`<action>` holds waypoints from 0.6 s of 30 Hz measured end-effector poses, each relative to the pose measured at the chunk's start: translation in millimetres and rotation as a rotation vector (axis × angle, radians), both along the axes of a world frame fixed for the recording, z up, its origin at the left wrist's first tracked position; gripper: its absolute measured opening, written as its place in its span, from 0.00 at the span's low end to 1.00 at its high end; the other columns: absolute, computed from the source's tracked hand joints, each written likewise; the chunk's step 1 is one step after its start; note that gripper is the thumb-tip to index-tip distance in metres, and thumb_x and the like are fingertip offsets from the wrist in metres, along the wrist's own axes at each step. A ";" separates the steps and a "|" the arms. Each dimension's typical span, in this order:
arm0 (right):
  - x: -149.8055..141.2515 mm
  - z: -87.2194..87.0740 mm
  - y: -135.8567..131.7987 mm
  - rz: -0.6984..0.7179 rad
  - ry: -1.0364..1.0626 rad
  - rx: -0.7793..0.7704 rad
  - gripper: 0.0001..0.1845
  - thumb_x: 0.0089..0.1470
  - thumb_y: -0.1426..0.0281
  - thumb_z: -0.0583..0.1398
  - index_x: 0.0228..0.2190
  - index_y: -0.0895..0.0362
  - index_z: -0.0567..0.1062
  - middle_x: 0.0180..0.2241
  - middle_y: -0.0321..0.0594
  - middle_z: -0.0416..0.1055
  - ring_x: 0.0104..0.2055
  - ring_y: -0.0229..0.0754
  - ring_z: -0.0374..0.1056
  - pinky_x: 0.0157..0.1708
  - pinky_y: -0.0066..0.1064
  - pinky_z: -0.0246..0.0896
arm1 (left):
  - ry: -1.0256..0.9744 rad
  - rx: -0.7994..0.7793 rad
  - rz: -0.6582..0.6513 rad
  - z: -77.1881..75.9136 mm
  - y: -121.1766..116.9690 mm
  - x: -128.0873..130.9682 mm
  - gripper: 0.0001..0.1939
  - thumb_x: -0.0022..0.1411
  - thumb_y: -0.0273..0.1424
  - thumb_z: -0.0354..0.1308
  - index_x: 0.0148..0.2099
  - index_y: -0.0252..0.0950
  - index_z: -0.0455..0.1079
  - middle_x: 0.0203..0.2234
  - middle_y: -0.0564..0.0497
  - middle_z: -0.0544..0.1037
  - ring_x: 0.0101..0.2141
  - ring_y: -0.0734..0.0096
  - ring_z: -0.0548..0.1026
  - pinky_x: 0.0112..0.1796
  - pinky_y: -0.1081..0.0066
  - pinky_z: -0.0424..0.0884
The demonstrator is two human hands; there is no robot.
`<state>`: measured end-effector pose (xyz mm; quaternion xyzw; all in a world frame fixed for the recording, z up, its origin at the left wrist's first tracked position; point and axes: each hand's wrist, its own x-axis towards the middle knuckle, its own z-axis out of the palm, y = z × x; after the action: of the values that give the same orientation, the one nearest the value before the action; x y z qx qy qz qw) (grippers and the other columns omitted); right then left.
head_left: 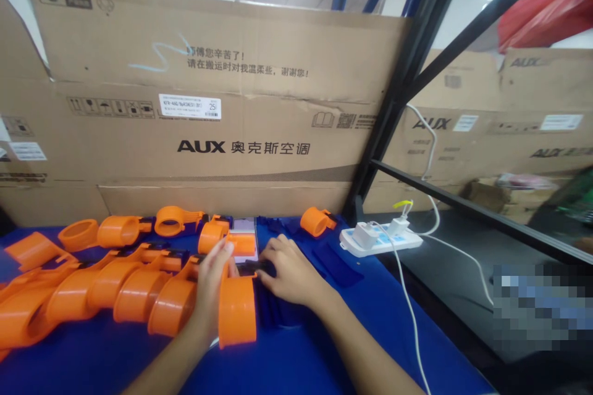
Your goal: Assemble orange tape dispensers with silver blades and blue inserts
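One orange ring (pixel 238 313): broad band, smooth, glossy.

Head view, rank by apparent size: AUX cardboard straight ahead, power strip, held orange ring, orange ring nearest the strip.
1. AUX cardboard
2. Power strip and held orange ring: too close to rank
3. Orange ring nearest the strip: smallest, though farther away
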<state>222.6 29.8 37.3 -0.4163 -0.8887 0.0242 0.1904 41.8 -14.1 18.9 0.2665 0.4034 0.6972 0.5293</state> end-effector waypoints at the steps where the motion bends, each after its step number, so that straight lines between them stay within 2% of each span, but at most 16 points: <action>1: 2.3 2.4 1.4 -0.015 0.041 0.017 0.08 0.60 0.64 0.65 0.37 0.56 0.80 0.38 0.45 0.73 0.42 0.48 0.65 0.43 0.38 0.58 | -0.008 -0.005 -0.012 -0.9 -0.1 0.9 0.21 0.52 0.47 0.73 0.29 0.38 0.68 0.18 0.60 0.65 0.19 0.79 0.63 0.24 0.76 0.63; 6: 9.5 12.3 5.3 -0.120 0.406 0.138 0.09 0.64 0.65 0.61 0.40 0.56 0.78 0.33 0.42 0.74 0.38 0.46 0.67 0.39 0.37 0.62 | 0.053 0.007 -0.083 -5.5 2.6 2.5 0.22 0.55 0.48 0.70 0.42 0.37 0.74 0.19 0.61 0.64 0.20 0.78 0.60 0.24 0.76 0.61; 9: 8.2 14.7 2.0 -0.109 0.615 0.172 0.11 0.64 0.65 0.61 0.47 0.55 0.78 0.32 0.40 0.74 0.35 0.44 0.69 0.36 0.35 0.64 | 0.174 0.042 -0.091 -8.5 2.5 3.2 0.26 0.58 0.48 0.68 0.52 0.36 0.74 0.19 0.59 0.66 0.22 0.76 0.62 0.25 0.76 0.61; 12: 5.9 15.9 -2.7 -0.029 0.655 0.172 0.13 0.63 0.67 0.62 0.49 0.54 0.78 0.34 0.40 0.75 0.34 0.43 0.69 0.35 0.34 0.65 | 0.233 0.082 -0.083 -12.1 3.1 4.4 0.30 0.59 0.48 0.67 0.58 0.37 0.72 0.21 0.59 0.67 0.24 0.75 0.64 0.28 0.76 0.63; 18: 3.6 16.1 -6.2 0.113 0.618 0.140 0.13 0.62 0.70 0.63 0.48 0.53 0.79 0.35 0.40 0.76 0.36 0.43 0.71 0.37 0.34 0.67 | 0.226 0.091 -0.110 -17.8 4.0 7.2 0.33 0.59 0.46 0.68 0.63 0.37 0.70 0.22 0.57 0.70 0.25 0.73 0.68 0.30 0.75 0.65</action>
<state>226.2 23.7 53.4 -0.3254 -0.8099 0.0989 0.4779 49.0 -10.1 1.2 0.3886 0.4133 0.6503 0.5052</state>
